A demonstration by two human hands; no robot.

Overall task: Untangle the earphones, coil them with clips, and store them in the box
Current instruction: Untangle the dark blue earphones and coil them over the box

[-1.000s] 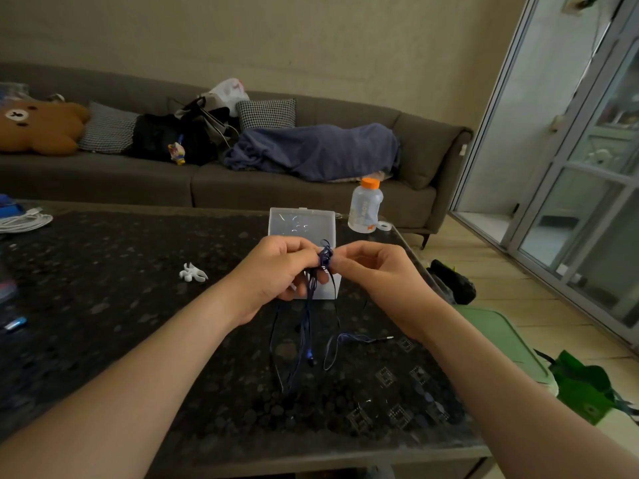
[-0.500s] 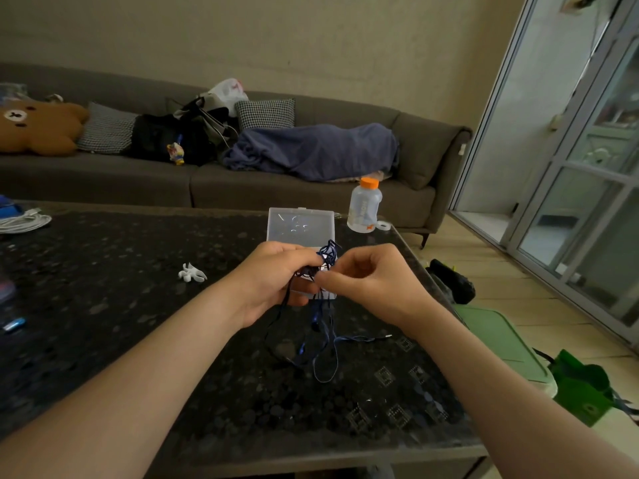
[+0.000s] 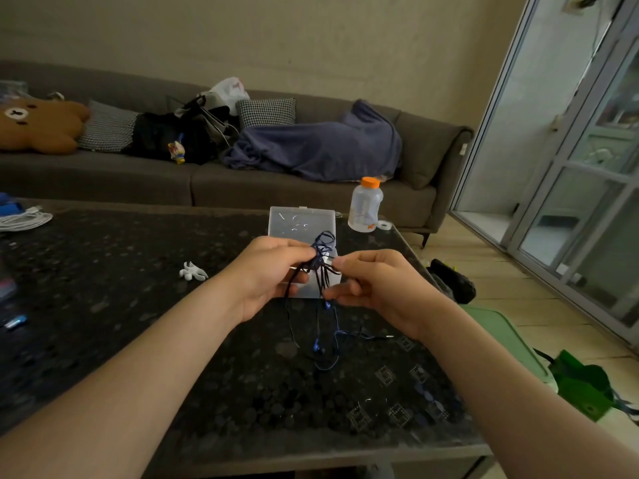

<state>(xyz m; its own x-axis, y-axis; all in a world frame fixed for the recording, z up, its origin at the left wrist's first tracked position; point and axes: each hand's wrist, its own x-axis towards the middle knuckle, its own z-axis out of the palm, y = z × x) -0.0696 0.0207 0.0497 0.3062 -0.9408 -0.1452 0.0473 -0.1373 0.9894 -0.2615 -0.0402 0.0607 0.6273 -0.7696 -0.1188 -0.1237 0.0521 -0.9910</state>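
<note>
"Earphones (image 3: 321, 259), where are they?"
"Up off the table (image 3: 138, 305). They are a dark blue knot between the two hands. The loose ends hang down to the table at 6 o'clock."
"Is the left hand (image 3: 268, 276) holding them?"
"Yes. Its thumb and fingers are curled and pinch the left side of the knot."
"And the right hand (image 3: 378, 288)?"
"It pinches the right side with thumb and finger. Its other fingers curl under, by the hanging cord."
"Where is the box (image 3: 301, 221)?"
"On the table behind the knot, at 12 o'clock. A white clip (image 3: 193, 271) lies at 9 o'clock from the left hand."
"What changed?"
"Half a second ago the hands were pressed close together. Now the right hand has moved a little toward 3 o'clock, and more of the knot shows between them."
</note>
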